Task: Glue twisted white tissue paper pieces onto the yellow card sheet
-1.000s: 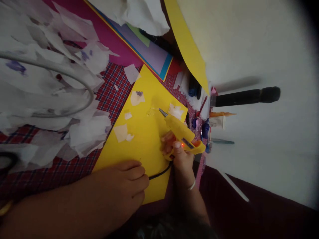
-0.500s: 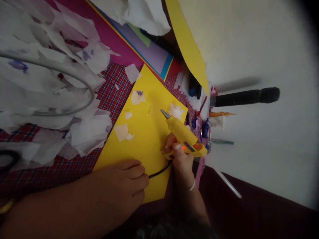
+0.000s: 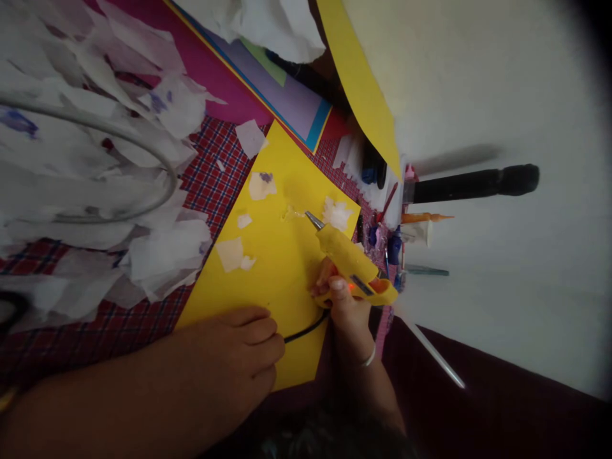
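Observation:
My right hand (image 3: 345, 307) is wrapped round the handle of a yellow glue gun (image 3: 348, 261). Its metal nozzle points up-left just above a yellow sheet of card (image 3: 275, 280), near a shiny blob of glue (image 3: 289, 213). Several small white paper scraps (image 3: 230, 253) are stuck on the sheet, one torn piece (image 3: 337, 214) close to the nozzle. My left hand (image 3: 241, 354) rests on the sheet's near edge with fingers curled under, pressing it down. A black cord (image 3: 306, 331) runs from the gun past those fingers.
A heap of torn white tissue (image 3: 95, 166) and a grey cable (image 3: 143, 143) cover the red checked cloth (image 3: 215, 185) at left. Coloured card sheets (image 3: 282, 95) lie at the back. Pens and small bottles (image 3: 396, 236) crowd the table's right edge, beside a black rod (image 3: 473, 185).
The glue gun's nozzle has wavered slightly over the yellow sheet and sits near the glue blob again. My left hand has stayed in place.

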Motion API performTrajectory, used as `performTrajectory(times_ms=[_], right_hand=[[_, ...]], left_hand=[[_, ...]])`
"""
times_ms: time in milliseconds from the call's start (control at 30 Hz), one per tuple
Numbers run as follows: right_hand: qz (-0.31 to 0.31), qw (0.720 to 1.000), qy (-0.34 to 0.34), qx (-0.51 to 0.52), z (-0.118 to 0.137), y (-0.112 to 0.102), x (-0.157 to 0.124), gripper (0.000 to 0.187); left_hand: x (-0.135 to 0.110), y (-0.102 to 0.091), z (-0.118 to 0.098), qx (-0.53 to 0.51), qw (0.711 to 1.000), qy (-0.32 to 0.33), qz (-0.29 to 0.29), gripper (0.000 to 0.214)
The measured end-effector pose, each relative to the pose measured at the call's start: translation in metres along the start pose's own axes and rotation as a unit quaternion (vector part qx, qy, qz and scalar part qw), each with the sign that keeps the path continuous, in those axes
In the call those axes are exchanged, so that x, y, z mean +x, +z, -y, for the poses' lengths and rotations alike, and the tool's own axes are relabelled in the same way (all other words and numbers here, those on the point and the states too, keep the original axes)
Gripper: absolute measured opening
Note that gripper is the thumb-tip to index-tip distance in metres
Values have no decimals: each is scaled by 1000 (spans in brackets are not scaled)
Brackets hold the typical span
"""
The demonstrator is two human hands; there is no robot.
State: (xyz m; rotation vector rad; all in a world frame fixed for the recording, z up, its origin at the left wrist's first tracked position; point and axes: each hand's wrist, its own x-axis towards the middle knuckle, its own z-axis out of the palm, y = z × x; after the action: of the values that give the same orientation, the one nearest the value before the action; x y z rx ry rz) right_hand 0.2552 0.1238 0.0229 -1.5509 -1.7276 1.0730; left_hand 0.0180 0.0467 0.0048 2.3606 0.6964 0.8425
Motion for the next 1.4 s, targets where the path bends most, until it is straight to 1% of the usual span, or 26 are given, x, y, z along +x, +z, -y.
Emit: performTrajectory(times_ms=[67,167,300,433,600,700,800,933,1000,1100,1233,1333,1400], right_hand=[[-23,1000,-4,-1,2,3,0,45],[-32,999,-11,22,8,8,3,47],[3,999,-7,54,10,8,10,44],[41,998,2,50,7,4,11,47],[9,999,-14,29,8,5,8,50],[3,999,-28,17,10,6,7,50],[14,999,-27,21,10,5,9,48],[53,998,0,29,8,2,12,47],[58,998,-3,34,6,0,12,47],[42,998,-24,35,4,0,9,45],[24,999,-30,37,3,2,5,44],[19,998,-43,44,1,1,4,42],[20,999,-39,30,0,0,3,43]], left_hand=[[0,0,0,5,1000,-2,-3,12],[0,1,0,6,1000,-6,-4,11],[0,0,-1,3,1000,-8,-7,7],[1,-2,-1,5,1000,-10,1,9],[3,-4,0,-5,1000,-4,4,12],[3,-4,0,-7,1000,-6,4,13],[2,-4,-1,-3,1000,-5,6,11],[1,-3,-1,0,1000,-12,10,9],[1,-3,-1,1,1000,-11,9,10],[1,-3,-1,1,1000,-8,10,11],[1,-3,-1,-9,1000,-14,4,9],[0,-4,-1,-9,1000,-12,1,8],[0,-4,-1,-8,1000,-8,1,10]])
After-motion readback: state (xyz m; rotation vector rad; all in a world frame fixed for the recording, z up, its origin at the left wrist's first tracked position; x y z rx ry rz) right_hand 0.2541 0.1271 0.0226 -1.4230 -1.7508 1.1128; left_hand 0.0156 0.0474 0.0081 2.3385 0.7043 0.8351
